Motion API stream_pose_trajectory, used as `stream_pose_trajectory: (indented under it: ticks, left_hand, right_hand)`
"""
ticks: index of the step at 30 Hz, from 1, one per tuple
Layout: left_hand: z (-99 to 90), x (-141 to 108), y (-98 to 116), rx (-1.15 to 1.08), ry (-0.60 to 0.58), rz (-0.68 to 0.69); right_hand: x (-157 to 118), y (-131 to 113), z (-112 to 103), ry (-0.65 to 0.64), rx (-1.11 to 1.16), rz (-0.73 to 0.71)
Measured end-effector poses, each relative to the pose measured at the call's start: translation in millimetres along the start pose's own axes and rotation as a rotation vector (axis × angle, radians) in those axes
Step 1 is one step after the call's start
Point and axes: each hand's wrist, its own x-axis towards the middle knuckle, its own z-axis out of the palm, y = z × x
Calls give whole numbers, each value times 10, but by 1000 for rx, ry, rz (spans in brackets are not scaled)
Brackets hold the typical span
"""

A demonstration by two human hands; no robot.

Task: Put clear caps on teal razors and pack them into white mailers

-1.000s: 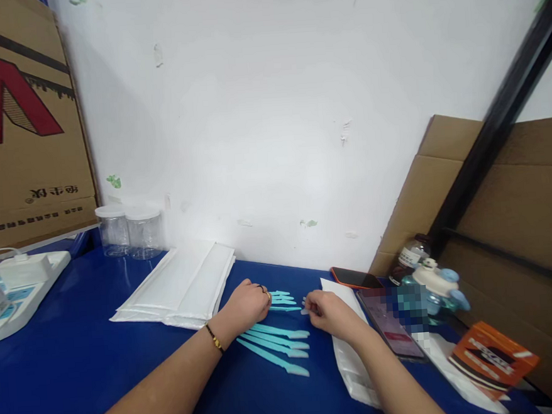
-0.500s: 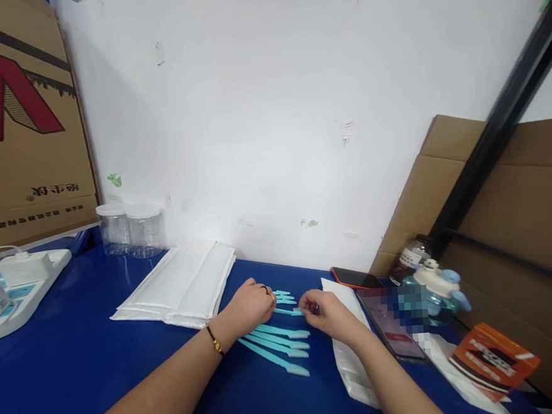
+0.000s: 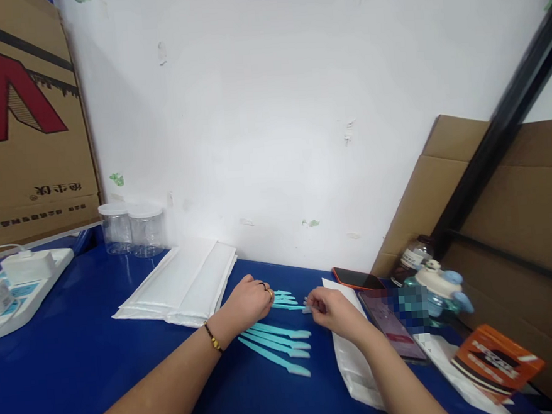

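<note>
Several thin turquoise sticks with pale ends (image 3: 276, 346) lie fanned on the blue table (image 3: 93, 371). A second small group (image 3: 285, 298) lies farther back, between my hands. My left hand (image 3: 252, 303), with rings and a bracelet, is closed at the left end of one turquoise stick (image 3: 287, 306); its fingertips are partly hidden. My right hand (image 3: 328, 307) has its fingers pinched on a small clear cap (image 3: 306, 306) at that stick's right end.
White padded envelopes (image 3: 182, 283) lie left of my hands, another (image 3: 353, 359) under my right forearm. Phones (image 3: 391, 331), a teal bottle (image 3: 436, 293) and an orange box (image 3: 497, 362) stand or lie right. Two clear jars (image 3: 146, 232) and a power strip (image 3: 31, 300) are left.
My right hand has moved slightly right, and a clear cap now shows at its fingertips. My left hand has hardly moved.
</note>
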Motion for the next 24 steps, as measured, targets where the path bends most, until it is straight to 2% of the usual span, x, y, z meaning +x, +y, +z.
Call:
stream_pose_trajectory:
  ticks: [14, 24]
  left_hand:
    - [-11, -10, -14, 0, -22, -2]
    - [-84, -3, 4, -29, -31, 1]
  right_hand:
    - [2, -25, -37, 7, -36, 28]
    - [-7, -35, -27, -6, 28, 5]
